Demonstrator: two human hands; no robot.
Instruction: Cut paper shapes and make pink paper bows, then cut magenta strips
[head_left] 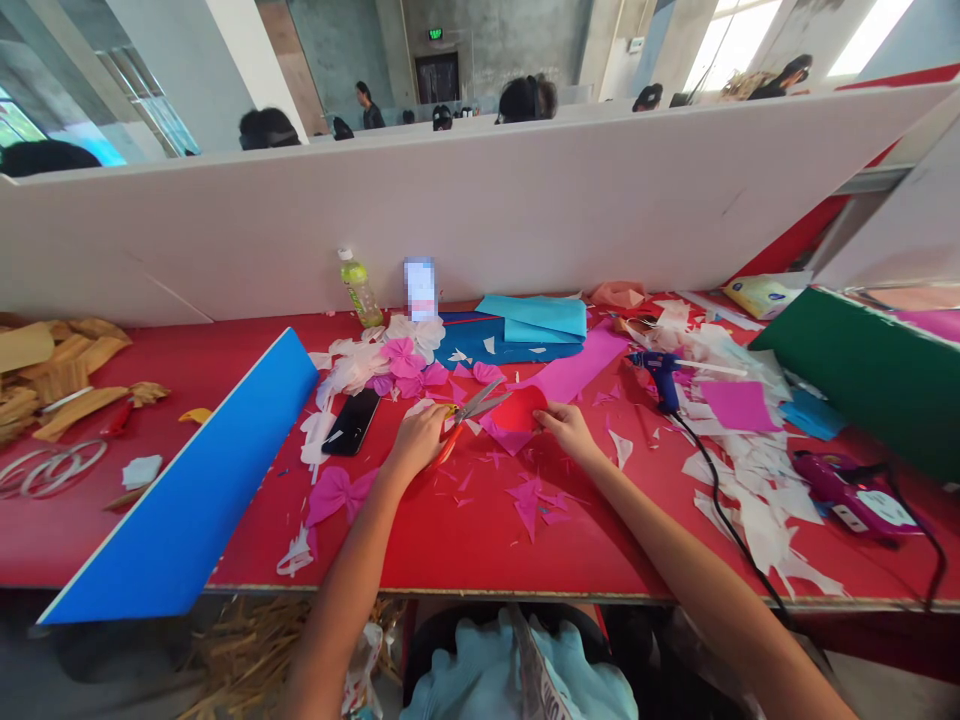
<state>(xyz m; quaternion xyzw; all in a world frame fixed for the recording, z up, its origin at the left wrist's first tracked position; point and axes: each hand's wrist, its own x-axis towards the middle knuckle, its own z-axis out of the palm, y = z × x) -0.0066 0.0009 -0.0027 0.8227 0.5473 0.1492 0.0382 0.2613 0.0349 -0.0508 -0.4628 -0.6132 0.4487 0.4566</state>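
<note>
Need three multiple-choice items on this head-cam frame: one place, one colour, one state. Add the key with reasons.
1. Where does the flat black smartphone lie?
A) left of the red-handled steel scissors
B) on the dark green board
C) on the long blue board

2. What colour is the thin paper piece at the right hand's fingers?
A) yellow
B) red
C) green

3. What state is the blue hot glue gun in?
A) gripped in the left hand
B) resting on the red tabletop, held by neither hand
C) shut inside a box

Key:
1. A, the phone lies on the tabletop to the left of the scissors' blades.
2. B, the piece shows red against pink paper beneath it.
3. B, the left hand grips the scissors, and the gun sits apart to the right of the right hand.
</note>
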